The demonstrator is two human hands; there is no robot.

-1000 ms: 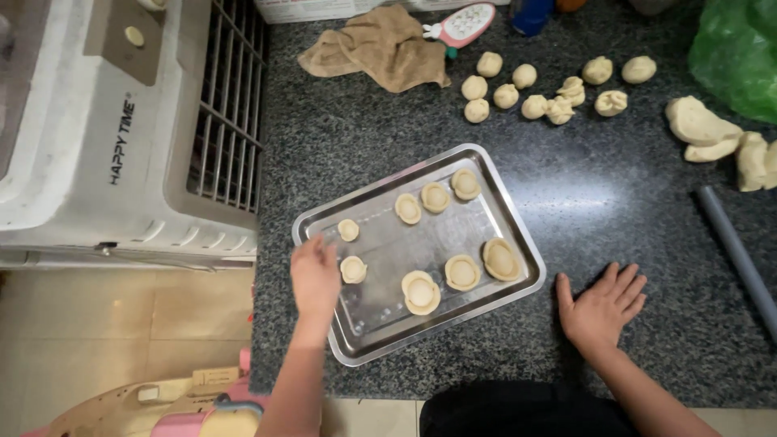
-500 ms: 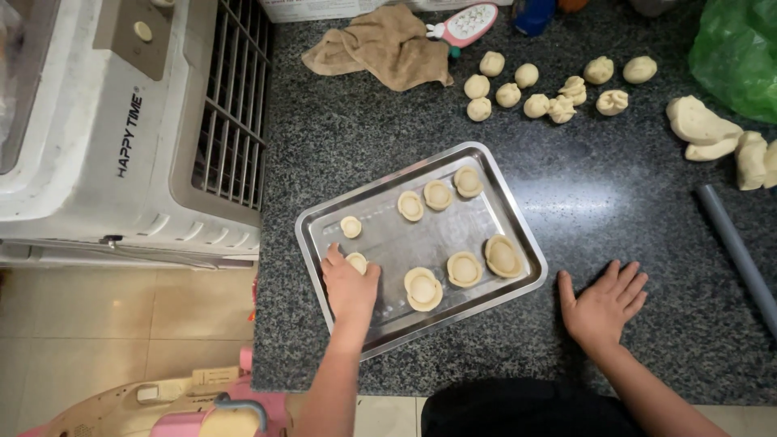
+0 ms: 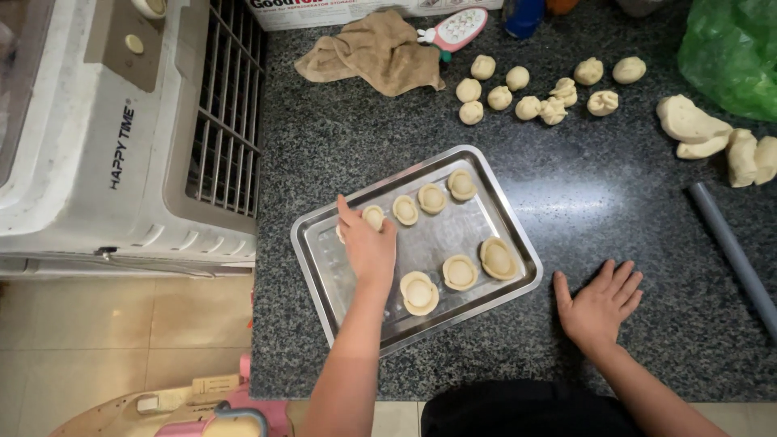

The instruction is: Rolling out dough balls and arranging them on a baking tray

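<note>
Dark speckled granite desk (image 3: 615,202), cooler unit (image 3: 121,129) at left edge. Left hand (image 3: 368,243) over metal tray (image 3: 316,259), fingers loosely curled, tips on small dough disc (image 3: 373,216) in tray's upper row. Right hand (image 3: 600,303) flat on desk, fingers spread, holding nothing. Since earlier frame: left hand moved up tray from lower-left corner; right hand unchanged. Tray holds seven visible pressed dough discs; loose dough balls (image 3: 526,89) on desk beyond.

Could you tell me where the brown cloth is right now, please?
In the head view, the brown cloth lies crumpled at the counter's far left, beyond the metal tray, left of the dough balls.
</note>
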